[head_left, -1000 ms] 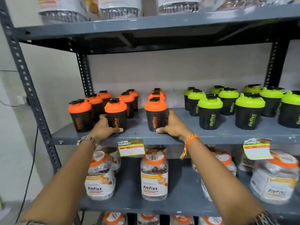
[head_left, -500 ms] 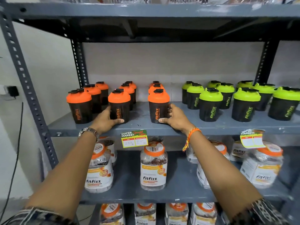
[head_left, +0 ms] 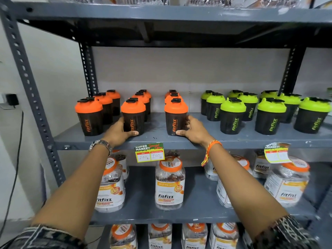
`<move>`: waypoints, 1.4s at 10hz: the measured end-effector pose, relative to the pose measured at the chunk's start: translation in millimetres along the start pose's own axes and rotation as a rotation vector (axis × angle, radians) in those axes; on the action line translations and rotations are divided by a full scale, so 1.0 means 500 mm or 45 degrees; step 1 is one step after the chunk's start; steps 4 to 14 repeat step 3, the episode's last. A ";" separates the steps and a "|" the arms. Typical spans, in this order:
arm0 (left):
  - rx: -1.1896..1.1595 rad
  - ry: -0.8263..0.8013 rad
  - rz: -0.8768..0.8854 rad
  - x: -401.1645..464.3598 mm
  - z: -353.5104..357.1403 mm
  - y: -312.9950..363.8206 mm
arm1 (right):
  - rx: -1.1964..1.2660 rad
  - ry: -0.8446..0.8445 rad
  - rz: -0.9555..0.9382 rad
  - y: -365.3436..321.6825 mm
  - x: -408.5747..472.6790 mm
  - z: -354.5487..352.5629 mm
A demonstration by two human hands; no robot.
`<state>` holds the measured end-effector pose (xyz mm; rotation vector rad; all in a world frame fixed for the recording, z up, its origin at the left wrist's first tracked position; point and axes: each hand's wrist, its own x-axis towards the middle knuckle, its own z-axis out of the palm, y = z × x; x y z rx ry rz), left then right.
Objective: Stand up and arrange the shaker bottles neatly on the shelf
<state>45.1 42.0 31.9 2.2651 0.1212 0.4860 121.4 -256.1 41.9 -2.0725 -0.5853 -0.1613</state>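
Observation:
Black shaker bottles stand upright in rows on the grey middle shelf [head_left: 158, 141]. Orange-lidded ones fill the left half in three rows running front to back; green-lidded ones [head_left: 232, 115] fill the right half. My left hand [head_left: 118, 132] grips the base of the front orange-lidded shaker of the middle row [head_left: 133, 115], thumb in front. My right hand [head_left: 195, 130] grips the base of the front orange-lidded shaker of the right orange row [head_left: 176, 116] from its right side. Both bottles rest on the shelf.
A price tag [head_left: 149, 152] hangs from the shelf edge between my wrists, and another [head_left: 276, 152] at the right. Clear Fitfizz jars [head_left: 169, 184] stand on the shelf below. The upper shelf [head_left: 161, 13] overhangs. A slotted upright [head_left: 30, 90] runs down the left.
Both hands stay on the same two front orange-lidded shakers. The bottles have shifted slightly and the gap between the two rows looks a little wider. My view has moved closer and tilted.

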 end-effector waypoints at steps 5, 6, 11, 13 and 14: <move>-0.145 -0.046 -0.025 -0.001 -0.007 0.003 | 0.031 0.104 0.071 -0.027 -0.031 -0.024; -0.145 -0.046 -0.025 -0.001 -0.007 0.003 | 0.031 0.104 0.071 -0.027 -0.031 -0.024; -0.145 -0.046 -0.025 -0.001 -0.007 0.003 | 0.031 0.104 0.071 -0.027 -0.031 -0.024; -0.145 -0.046 -0.025 -0.001 -0.007 0.003 | 0.031 0.104 0.071 -0.027 -0.031 -0.024; -0.145 -0.046 -0.025 -0.001 -0.007 0.003 | 0.031 0.104 0.071 -0.027 -0.031 -0.024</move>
